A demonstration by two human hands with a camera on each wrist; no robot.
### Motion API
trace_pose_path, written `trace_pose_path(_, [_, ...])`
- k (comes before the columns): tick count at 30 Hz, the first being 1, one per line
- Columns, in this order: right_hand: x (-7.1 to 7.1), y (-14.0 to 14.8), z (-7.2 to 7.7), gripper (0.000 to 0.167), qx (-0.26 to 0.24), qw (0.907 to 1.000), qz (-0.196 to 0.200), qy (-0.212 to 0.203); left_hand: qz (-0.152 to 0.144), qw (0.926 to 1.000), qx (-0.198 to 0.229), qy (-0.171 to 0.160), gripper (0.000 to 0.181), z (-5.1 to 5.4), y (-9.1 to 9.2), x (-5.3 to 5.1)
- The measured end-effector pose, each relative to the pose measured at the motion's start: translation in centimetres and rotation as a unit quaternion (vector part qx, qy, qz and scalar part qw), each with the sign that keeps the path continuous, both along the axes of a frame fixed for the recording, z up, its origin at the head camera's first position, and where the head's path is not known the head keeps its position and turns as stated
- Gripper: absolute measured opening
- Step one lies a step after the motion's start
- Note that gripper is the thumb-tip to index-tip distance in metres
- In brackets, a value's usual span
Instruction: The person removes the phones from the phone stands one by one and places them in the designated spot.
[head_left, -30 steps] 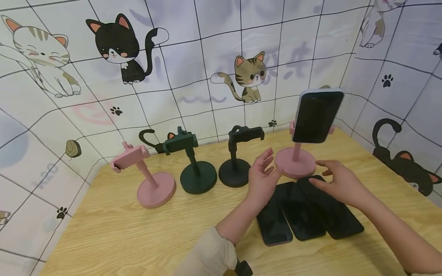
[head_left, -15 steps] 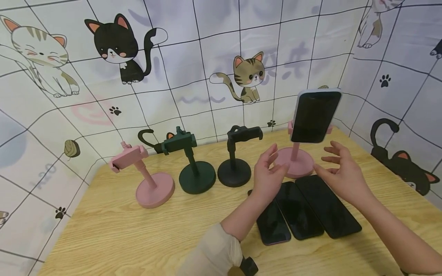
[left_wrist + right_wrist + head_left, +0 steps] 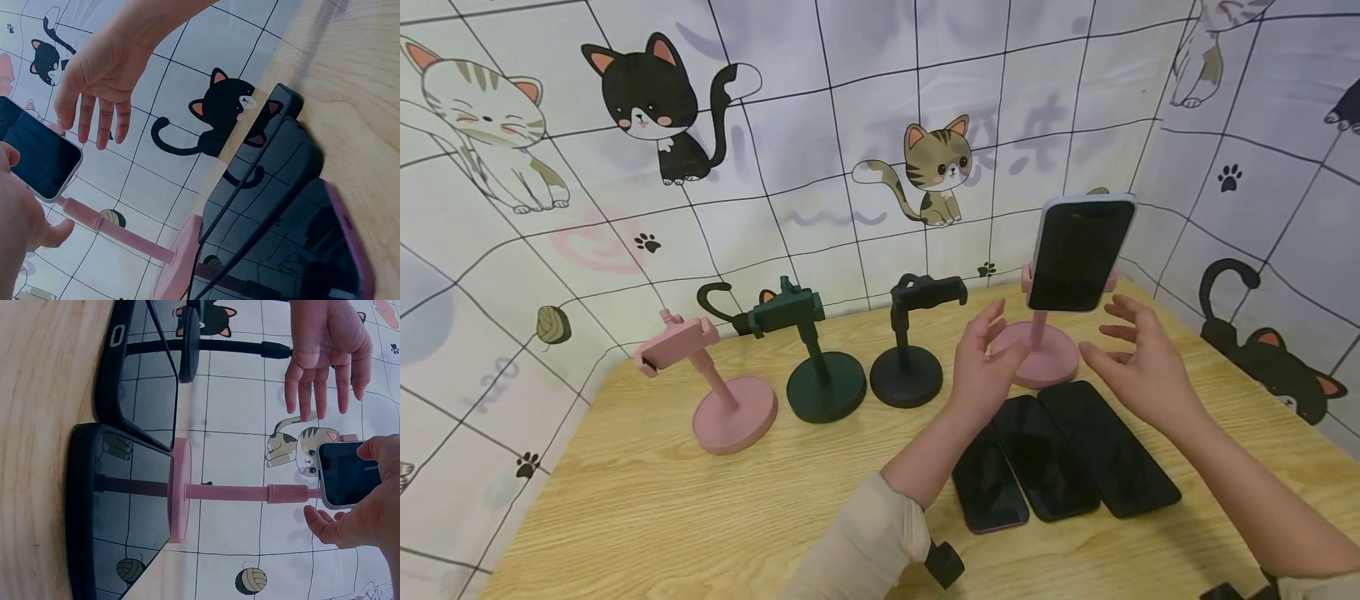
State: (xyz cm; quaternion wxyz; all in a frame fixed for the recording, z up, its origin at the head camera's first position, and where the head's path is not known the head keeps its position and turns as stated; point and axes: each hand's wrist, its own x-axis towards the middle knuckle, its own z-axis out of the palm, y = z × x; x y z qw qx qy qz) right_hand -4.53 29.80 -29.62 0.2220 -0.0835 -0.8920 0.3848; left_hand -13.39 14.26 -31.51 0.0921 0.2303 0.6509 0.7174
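A phone (image 3: 1081, 254) with a pale frame and dark screen stands tilted in the clamp of a pink phone stand (image 3: 1051, 367) at the right. My left hand (image 3: 987, 367) hovers to the left of that stand, fingers apart and holding nothing. On its other side is my right hand (image 3: 1150, 375), raised with loosely bent fingers and nothing in them. Below the hands, three dark phones lie side by side on the table: a left one (image 3: 990, 487), a middle one (image 3: 1047, 458) and a right one (image 3: 1108, 450). The left forearm and hand cover part of the left phone.
Another pink stand (image 3: 733, 415), a dark green stand (image 3: 826, 387) and a black stand (image 3: 907, 377) stand in a row to the left, their clamps without phones. Behind the wooden table (image 3: 700, 525) hangs a cat-print cloth (image 3: 820, 150).
My right hand has risen from over the flat phones to beside the upright phone. My left hand has moved slightly up and right. The stands and phones keep their places.
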Motion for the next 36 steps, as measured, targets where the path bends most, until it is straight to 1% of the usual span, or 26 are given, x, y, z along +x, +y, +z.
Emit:
trace_pose_path(5, [-0.4, 0.1, 0.4, 0.069, -0.002, 0.9999, -0.005, 0.009, 0.006, 0.9996, -0.015, 0.025, 0.05, 0.3, 0.4, -0.5])
trace_pose_path(11, [-0.8, 0.3, 0.6, 0.066, 0.005, 0.9997, -0.006, 0.021, 0.008, 0.9991, -0.025, 0.034, 0.046, 0.5, 0.7, -1.3])
trace_pose_path(18, [-0.8, 0.2, 1.0, 0.067, -0.001, 0.9997, -0.012, 0.019, 0.008, 0.9993, -0.015, 0.034, 0.048, 1.0, 1.0, -1.5])
trace_pose_path(24, [-1.3, 0.2, 1.4, 0.064, -0.004, 0.9997, -0.015, 0.021, -0.001, 0.9984, -0.018, 0.054, 0.048, 1.4, 1.4, -1.9])
trace_pose_path(27, [-1.5, 0.4, 1.5, 0.063, -0.007, 0.9997, -0.018, 0.017, -0.001, 0.9976, -0.026, 0.064, 0.049, 1.7, 1.7, -2.0])
trace_pose_path(31, [-1.9, 0.8, 1.6, 0.062, -0.018, 0.9996, -0.012, 0.016, 0.003, 0.9959, -0.044, 0.078, 0.049, 2.2, 2.1, -2.3])
trace_pose_path(36, [-2.4, 1.2, 1.8, 0.059, -0.029, 0.9994, -0.005, 0.017, -0.005, 0.9942, -0.059, 0.09, 0.049, 2.3, 2.6, -2.8])
